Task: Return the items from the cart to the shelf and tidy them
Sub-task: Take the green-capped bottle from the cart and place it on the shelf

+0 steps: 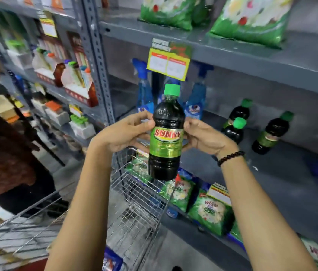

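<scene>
A dark bottle (167,132) with a green cap and a green "SUNNY" label stands upright in mid-air, above the wire cart (134,208). My left hand (127,132) grips its left side and my right hand (203,135), with a bead bracelet on the wrist, grips its right side. On the grey shelf (291,173) to the right stand three matching dark bottles (271,133). Blue spray bottles (144,94) stand at the back of that shelf, behind the held bottle.
Green detergent bags (209,212) fill the shelf below, and more green bags (248,20) lie on the shelf above. A yellow price tag (169,63) hangs from the upper shelf edge. Boxed goods crowd the left shelves (66,75). A person in dark brown clothing (3,157) stands at the left.
</scene>
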A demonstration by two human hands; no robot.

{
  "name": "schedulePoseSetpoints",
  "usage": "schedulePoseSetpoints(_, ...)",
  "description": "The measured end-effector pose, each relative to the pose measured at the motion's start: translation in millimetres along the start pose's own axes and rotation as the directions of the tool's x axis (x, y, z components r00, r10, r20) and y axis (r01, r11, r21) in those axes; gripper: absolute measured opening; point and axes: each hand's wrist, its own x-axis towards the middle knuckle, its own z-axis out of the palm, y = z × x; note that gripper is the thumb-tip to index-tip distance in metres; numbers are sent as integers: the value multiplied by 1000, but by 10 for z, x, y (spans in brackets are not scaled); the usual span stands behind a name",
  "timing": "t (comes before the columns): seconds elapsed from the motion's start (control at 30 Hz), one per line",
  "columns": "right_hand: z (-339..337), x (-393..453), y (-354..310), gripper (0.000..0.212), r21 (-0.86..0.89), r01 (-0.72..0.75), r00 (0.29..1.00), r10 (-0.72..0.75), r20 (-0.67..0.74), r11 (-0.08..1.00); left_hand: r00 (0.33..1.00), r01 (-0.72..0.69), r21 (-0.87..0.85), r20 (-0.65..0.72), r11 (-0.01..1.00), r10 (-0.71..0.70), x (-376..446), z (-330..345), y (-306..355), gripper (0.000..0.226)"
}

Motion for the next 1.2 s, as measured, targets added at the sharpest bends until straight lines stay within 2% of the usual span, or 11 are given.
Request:
schedulePoseSetpoints(0.07, -167, -192, 56, 73, 17, -25, 999, 25, -40, 1000, 998, 24, -14, 50, 1000, -23, 174, 156, -77, 73)
schedulePoseSetpoints(0.3, -1030, -1196, 397, 70, 73, -154, 965, 166, -201, 985, 980, 120, -104, 172, 987, -101, 1030, 1040, -672, 24)
schedulePoseSetpoints(0.4, -1437, -1648, 517, 65, 94, -184, 937, 203, -285, 979, 965, 135, -91, 240, 987, -110, 1432, 1524, -877, 14)
schedulePoseSetpoints(0.47, -1642, -1863, 561, 62, 128, -188, 906, 222, -361, 974, 965, 137, -67, 237, 988, -117, 1676, 1817, -993, 19)
schedulePoseSetpoints(0.6, -1915, -2007, 663, 39, 146, -143, 821, 199, -535, 979, 973, 143, -147, 201, 979, -112, 2038, 2214, -1189, 30)
schedulePoseSetpoints(0.67, -1983, -1989, 679, 46, 136, -139, 780, 193, -596, 981, 980, 144, -195, 162, 970, -113, 2163, 2307, -1243, 39)
schedulePoseSetpoints(0.77, -2028, -1907, 651, 52, 122, -119, 748, 170, -642, 985, 988, 117, -221, 122, 968, -92, 2302, 2366, -1242, 41)
schedulePoseSetpoints(1.07, -1955, -1822, 860, 45, 147, -29, 664, 128, -737, 989, 988, 155, -232, 53, 960, -147, 2226, 2398, -1220, 46)
schedulePoseSetpoints(1.13, -1847, -1782, 924, 39, 153, -7, 611, 126, -781, 988, 983, 184, -164, 22, 969, -182, 2122, 2391, -1233, 46)
schedulePoseSetpoints(1.2, -1675, -1731, 988, 22, 189, 20, 485, 156, -860, 982, 974, 224, -91, -14, 970, -227, 1954, 2330, -1280, 47)
